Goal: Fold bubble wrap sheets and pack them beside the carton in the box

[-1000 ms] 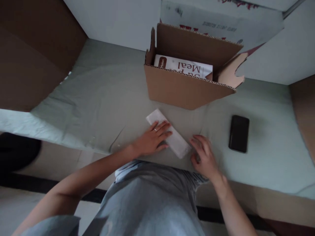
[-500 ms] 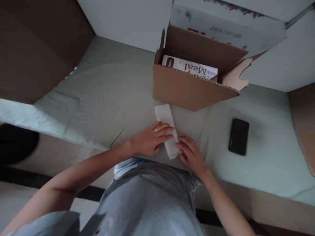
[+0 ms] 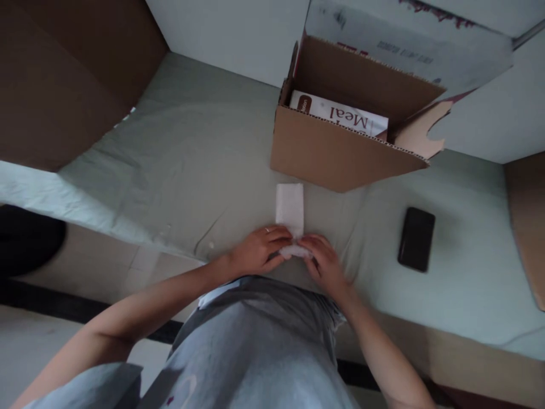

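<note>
A thin white sheet (image 3: 290,205), folded into a narrow strip, lies on the green cloth in front of me; whether it is paper, plastic or fabric I cannot tell. Its near end is turned up into a bulging fold. My left hand (image 3: 264,249), with a ring on one finger, pinches the left side of that fold. At the fold's right side my right hand (image 3: 322,258) grips with thumb and fingers. The sheet's far end lies flat, untouched, pointing towards the cardboard box (image 3: 340,153).
The open cardboard box holds a white printed carton (image 3: 340,113). A black phone-like object (image 3: 416,238) rests to the right on the green cloth (image 3: 204,153). Brown cardboard (image 3: 76,85) stands at the left, more cardboard (image 3: 530,221) at the right edge. Behind is a printed white box (image 3: 409,51).
The sheet has turned to point straight away from me. Its near end, flat before, is now folded up, and both hands have closed on it from either side.
</note>
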Motion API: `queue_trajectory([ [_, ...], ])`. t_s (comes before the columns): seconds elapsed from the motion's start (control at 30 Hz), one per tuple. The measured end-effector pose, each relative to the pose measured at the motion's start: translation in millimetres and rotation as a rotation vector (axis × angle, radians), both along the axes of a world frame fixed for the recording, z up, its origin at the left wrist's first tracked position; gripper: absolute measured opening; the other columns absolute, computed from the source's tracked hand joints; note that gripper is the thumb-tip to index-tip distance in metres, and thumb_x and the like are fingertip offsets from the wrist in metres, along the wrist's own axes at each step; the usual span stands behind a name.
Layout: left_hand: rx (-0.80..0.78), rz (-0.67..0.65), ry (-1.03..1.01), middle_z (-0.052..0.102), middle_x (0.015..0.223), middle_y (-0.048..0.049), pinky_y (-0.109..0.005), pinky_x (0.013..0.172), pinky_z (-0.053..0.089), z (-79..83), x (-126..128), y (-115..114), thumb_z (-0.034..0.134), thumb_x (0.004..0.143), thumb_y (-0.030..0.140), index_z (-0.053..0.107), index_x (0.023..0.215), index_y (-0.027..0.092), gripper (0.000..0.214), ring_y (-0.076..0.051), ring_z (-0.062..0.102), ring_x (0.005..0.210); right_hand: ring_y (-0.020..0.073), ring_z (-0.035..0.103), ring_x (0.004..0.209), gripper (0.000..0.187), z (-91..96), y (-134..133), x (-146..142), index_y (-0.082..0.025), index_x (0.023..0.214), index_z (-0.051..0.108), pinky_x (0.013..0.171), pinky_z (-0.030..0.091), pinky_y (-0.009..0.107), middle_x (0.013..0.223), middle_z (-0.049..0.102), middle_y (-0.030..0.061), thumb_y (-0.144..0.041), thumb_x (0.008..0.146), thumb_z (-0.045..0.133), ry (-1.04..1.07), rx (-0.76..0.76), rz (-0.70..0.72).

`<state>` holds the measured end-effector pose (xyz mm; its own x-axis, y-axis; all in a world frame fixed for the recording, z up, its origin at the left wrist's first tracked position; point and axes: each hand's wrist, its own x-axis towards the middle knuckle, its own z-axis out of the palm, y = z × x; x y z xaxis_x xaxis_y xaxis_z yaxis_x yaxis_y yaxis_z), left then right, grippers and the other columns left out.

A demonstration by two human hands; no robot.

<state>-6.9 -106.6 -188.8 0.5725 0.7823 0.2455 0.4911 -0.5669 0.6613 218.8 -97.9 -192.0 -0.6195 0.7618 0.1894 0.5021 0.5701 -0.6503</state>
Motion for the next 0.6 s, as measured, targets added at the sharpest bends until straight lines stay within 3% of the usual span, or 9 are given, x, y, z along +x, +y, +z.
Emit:
queue_trajectory([
  [0.1, -0.090, 0.110, -0.063, 0.063, 0.117, -0.0115, -0.035, 0.095, 0.047, 1.6, 2.3, 2.1, 0.047, 0.092, 0.032, 0.053, 0.122, 0.014, 0.035, -0.021, 0.057, 0.110, 0.0204, 0.061, 0.093, 0.024, -1.1, 9.0, -10.1, -0.024, 0.113, 0.058, 0.083, 0.052, 0.039, 0.096, 0.067, 0.0072, -0.026, 0.092, 0.046, 0.035, -0.038, -0.135],
  [0.2, -0.166, 0.268, -0.126, 0.065, 0.107, -0.0103, -0.031, 0.083, 0.050, -1.7, 6.1, 3.7, 0.048, 0.091, 0.029, 0.049, 0.125, 0.013, 0.038, -0.018, 0.062, 0.093, 0.0192, 0.064, 0.084, 0.030, -2.6, 14.0, -16.1, -0.024, 0.119, 0.054, 0.077, 0.054, 0.036, 0.093, 0.066, 0.0066, -0.033, 0.091, 0.049, 0.045, -0.077, -0.253],
  [0.3, -0.268, 0.383, -0.171, 0.063, 0.084, -0.0032, -0.025, 0.067, 0.048, -3.3, 10.1, 7.7, 0.047, 0.089, 0.027, 0.046, 0.128, 0.014, 0.041, -0.013, 0.057, 0.068, 0.0219, 0.062, 0.097, 0.046, -1.4, 15.0, -16.2, -0.025, 0.132, 0.042, 0.085, 0.052, 0.040, 0.107, 0.063, 0.0089, -0.032, 0.088, 0.054, 0.070, 0.042, -0.308],
  [0.43, -0.433, 0.467, -0.233, 0.050, 0.065, 0.0049, -0.021, 0.056, 0.039, 2.9, 13.0, 18.4, 0.048, 0.085, 0.023, 0.037, 0.135, 0.013, 0.052, -0.010, 0.045, 0.055, 0.0266, 0.046, 0.125, 0.055, 3.0, 12.3, -13.0, -0.029, 0.137, 0.036, 0.099, 0.043, 0.048, 0.130, 0.053, 0.0099, -0.025, 0.086, 0.057, -0.024, 0.293, -0.133],
  [0.6, -0.579, 0.555, -0.297, 0.045, 0.060, 0.0062, -0.021, 0.052, 0.035, 9.5, 15.5, 30.0, 0.047, 0.081, 0.017, 0.045, 0.130, 0.011, 0.050, -0.009, 0.042, 0.052, 0.0286, 0.026, 0.139, 0.054, 5.4, 13.0, -18.5, -0.022, 0.139, 0.036, 0.106, 0.033, 0.052, 0.141, 0.046, 0.0105, -0.025, 0.088, 0.052, -0.288, 0.360, 0.004],
])
